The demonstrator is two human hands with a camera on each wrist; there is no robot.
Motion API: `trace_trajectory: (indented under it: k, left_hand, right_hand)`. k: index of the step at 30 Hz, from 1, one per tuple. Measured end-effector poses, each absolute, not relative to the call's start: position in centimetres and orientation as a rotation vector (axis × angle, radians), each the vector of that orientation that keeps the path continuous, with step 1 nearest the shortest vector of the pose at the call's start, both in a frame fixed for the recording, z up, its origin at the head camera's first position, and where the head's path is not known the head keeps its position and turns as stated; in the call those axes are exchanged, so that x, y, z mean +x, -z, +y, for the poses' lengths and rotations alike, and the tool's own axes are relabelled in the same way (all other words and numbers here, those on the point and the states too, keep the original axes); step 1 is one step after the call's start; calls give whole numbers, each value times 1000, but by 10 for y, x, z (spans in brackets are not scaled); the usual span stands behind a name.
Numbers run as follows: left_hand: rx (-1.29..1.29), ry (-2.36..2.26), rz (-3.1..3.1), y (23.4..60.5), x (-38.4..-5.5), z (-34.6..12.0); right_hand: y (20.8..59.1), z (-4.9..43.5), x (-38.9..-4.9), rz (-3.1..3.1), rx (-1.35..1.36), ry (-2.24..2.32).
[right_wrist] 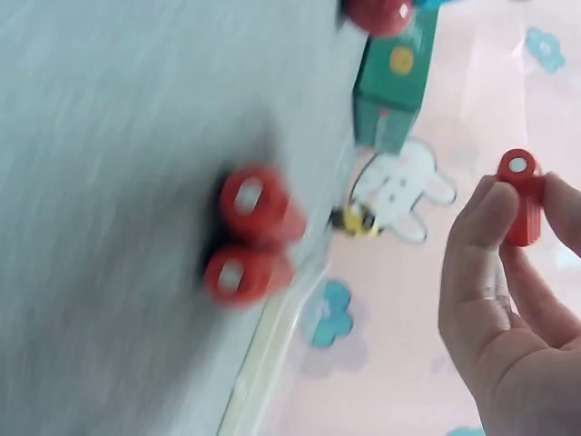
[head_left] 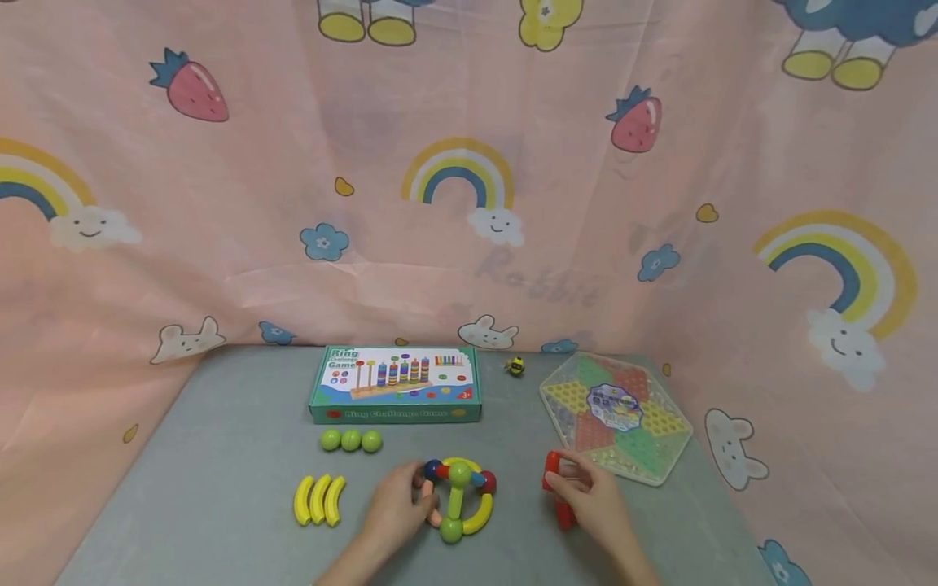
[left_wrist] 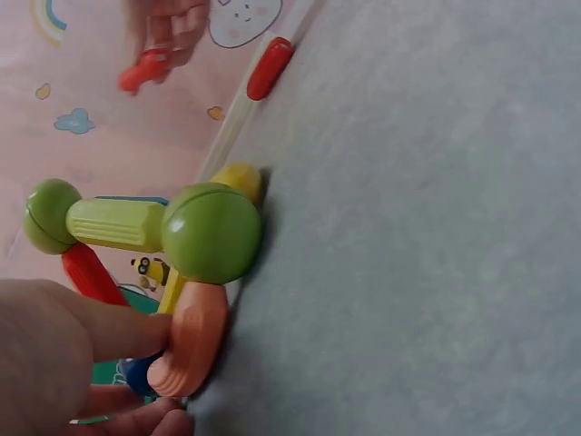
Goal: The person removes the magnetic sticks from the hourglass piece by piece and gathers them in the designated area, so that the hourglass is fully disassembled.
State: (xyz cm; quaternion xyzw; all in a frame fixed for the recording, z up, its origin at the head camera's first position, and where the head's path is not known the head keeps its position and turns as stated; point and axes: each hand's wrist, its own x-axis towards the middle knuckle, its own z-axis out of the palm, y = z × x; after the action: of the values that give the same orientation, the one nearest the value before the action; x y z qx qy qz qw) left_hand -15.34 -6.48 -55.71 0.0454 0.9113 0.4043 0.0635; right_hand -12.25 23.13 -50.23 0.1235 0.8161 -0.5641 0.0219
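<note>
In the head view my left hand (head_left: 398,503) grips the near-left side of a built magnetic ball-and-stick toy (head_left: 455,503). Its fingers curl about the curved orange stick (left_wrist: 192,338), close to the dark blue ball (head_left: 433,470). Green balls (left_wrist: 211,233) joined by a light green stick (left_wrist: 116,223) stand at the front; a red ball (head_left: 487,482) and curved yellow stick (head_left: 478,515) form the right side. To the right, my right hand (head_left: 595,498) pinches a short red magnetic stick (right_wrist: 525,202), raised off the table. Two more red sticks (right_wrist: 252,207) lie on the table below it.
Three curved yellow sticks (head_left: 319,500) lie left of my left hand, with three green balls (head_left: 351,440) in a row behind them. Farther back are a ring game box (head_left: 396,413), a small bee-like figure (head_left: 516,366) and a hexagonal checkers box (head_left: 615,415). A printed cloth (head_left: 454,277) hangs behind.
</note>
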Motion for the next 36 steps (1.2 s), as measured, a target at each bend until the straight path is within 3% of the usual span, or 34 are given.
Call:
trace_trajectory:
  k: [13,27,36]
  left_hand:
    - [198,-1363,2630,560,-152,-70]
    - [212,-1329,2597,559,-155,-70]
    - [419,-1254,2618,557,-156,-74]
  right_hand:
    - [528,284,-119,2739,420,1244]
    - [540,288,-120,2737,363,1059]
    - [534,285,-121,2809,317,921]
